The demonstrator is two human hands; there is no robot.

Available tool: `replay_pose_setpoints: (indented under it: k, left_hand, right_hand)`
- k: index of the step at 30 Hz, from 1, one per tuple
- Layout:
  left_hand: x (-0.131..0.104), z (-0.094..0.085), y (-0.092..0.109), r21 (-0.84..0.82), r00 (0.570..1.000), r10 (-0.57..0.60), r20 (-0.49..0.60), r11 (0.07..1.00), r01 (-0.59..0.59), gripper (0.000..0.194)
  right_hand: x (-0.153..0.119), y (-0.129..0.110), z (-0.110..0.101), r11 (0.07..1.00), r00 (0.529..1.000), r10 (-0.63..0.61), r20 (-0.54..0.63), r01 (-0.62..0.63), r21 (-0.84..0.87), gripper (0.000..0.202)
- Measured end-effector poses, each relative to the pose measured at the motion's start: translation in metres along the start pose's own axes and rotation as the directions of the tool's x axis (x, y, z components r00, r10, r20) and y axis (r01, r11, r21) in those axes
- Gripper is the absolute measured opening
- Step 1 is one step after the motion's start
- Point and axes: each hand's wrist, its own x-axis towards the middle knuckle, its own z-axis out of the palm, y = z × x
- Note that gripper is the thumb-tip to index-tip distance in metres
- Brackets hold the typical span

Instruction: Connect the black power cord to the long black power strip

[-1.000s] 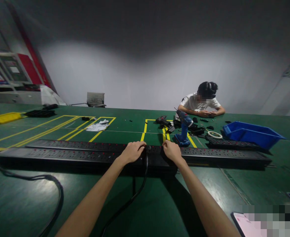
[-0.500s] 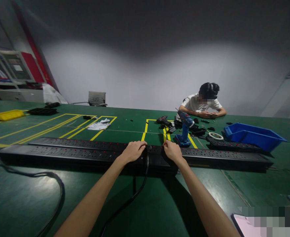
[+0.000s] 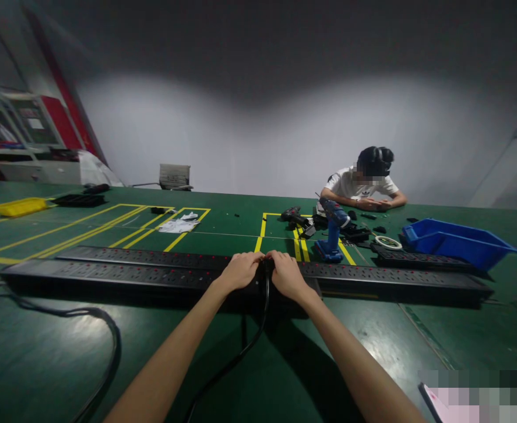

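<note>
Long black power strips (image 3: 121, 275) with rows of sockets and small red marks lie across the green table (image 3: 161, 335). At their middle, a black cable (image 3: 265, 305) ends in a plug on the upper face and hangs down toward me. My left hand (image 3: 241, 270) has its fingers closed round the left side of the plug. From the right, my right hand (image 3: 287, 275) also closes its fingers on the plug. The fingertips of both hands nearly meet, and they hide most of the plug.
Beyond the strips stands a blue cordless drill (image 3: 329, 232), with another drill (image 3: 296, 218) lying behind it. A blue bin (image 3: 461, 244) is at the right, a yellow tray (image 3: 20, 206) at the far left. Across the table a person (image 3: 364, 182) leans on their forearms.
My right hand has moved left along the strip to the plug, beside my left hand. The whole view has shifted slightly to the right.
</note>
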Motion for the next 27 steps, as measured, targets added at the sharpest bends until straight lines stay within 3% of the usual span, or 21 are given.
replay_pose_setpoints:
  k: [14, 27]
  left_hand:
    - [-0.002, -0.005, 0.002, -0.046, 1.0, -0.009, 0.007, 0.999, 0.01, 0.04]
    - [-0.001, -0.001, -0.001, -0.005, 1.0, -0.006, 0.0, 1.0, 0.006, 0.041]
  right_hand:
    - [0.0, 0.008, -0.012, 0.984, 0.998, -0.022, 0.053, 0.012, 0.177, 0.038]
    - [-0.002, 0.005, -0.014, 0.979, 0.997, -0.032, 0.071, 0.017, 0.202, 0.044]
